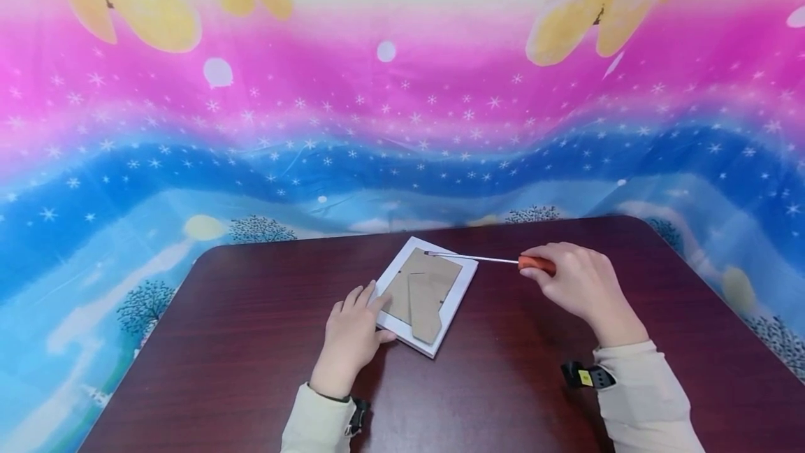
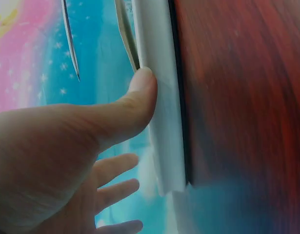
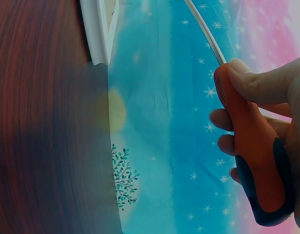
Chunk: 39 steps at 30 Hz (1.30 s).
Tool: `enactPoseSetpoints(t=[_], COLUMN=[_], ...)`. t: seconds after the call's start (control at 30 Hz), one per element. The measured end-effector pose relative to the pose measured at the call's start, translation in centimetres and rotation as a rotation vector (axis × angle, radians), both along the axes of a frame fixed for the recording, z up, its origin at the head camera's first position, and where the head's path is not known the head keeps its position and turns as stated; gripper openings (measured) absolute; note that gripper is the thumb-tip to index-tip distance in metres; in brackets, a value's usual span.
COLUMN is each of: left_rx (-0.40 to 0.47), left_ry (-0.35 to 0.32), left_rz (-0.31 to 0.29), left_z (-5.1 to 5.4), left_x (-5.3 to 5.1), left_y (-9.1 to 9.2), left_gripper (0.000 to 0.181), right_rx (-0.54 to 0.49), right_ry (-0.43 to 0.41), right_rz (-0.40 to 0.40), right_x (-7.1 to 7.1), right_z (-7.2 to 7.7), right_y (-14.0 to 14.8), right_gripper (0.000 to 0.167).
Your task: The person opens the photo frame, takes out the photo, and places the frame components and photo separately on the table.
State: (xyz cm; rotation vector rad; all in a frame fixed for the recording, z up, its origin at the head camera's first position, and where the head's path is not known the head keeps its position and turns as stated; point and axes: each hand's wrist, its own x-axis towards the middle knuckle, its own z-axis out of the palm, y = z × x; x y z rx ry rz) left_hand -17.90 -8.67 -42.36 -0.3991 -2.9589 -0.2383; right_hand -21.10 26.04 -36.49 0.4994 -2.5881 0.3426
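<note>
Screwdriver (image 1: pixel 490 259) pointing over a picture frame (image 1: pixel 424 285) lying on a table (image 1: pixel 270 320)
Head: left hand (image 1: pixel 352 334) is resting, fingers straight, at the frame's eight o'clock; right hand (image 1: pixel 581 282) at three. Left wrist: thumb is touching its side. Right wrist: fingers are grasping the screwdriver's handle (image 3: pixel 259 151).

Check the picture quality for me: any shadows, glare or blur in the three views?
Head view: brightly lit, soft shadows on the tabletop near the left hand and right hand; left wrist view: hand dim, tabletop grain soft and hazy toward the bottom; right wrist view: screwdriver handle fairly distinct, backdrop washed out at upper right.
</note>
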Motion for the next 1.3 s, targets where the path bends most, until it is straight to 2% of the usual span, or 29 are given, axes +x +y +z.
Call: enactPoseSetpoints(t=[0.17, 0.37, 0.57, 0.73, 0.93, 1.07, 1.3], left_rx=[0.032, 0.057, 0.08, 0.115, 0.101, 0.078, 0.07], left_ry=[-0.034, -0.069, -0.026, 0.008, 0.04, 0.058, 0.063], left_rz=[0.01, 0.08, 0.126, 0.186, 0.251, 0.265, 0.258], left_z=[-0.2, -0.5, -0.5, -0.5, -0.8, -0.8, -0.3], left_x=[-0.1, -0.2, 0.0, 0.4, 0.6, 0.7, 1.3], left_y=[-0.4, -0.1, 0.6, 1.4, 2.5, 3.1, 3.9], left_gripper=[0.064, 0.064, 0.062, 0.061, 0.062, 0.063, 0.055], right_rx=[0.001, 0.003, 0.005, -0.001, 0.0, 0.005, 0.0], right_ry=[0.002, 0.022, 0.033, 0.005, -0.005, -0.006, -0.007], right_rz=[0.001, 0.009, 0.011, 0.007, 0.008, 0.005, 0.009], right_x=[0.0, -0.1, -0.1, 0.1, 0.2, 0.2, 0.2], right_z=[-0.1, -0.2, -0.1, 0.0, 0.1, 0.0, 0.1], right_y=[0.0, 0.0, 0.0, 0.0, -0.1, -0.1, 0.0], right_gripper=[0.028, 0.028, 0.028, 0.027, 0.027, 0.028, 0.027])
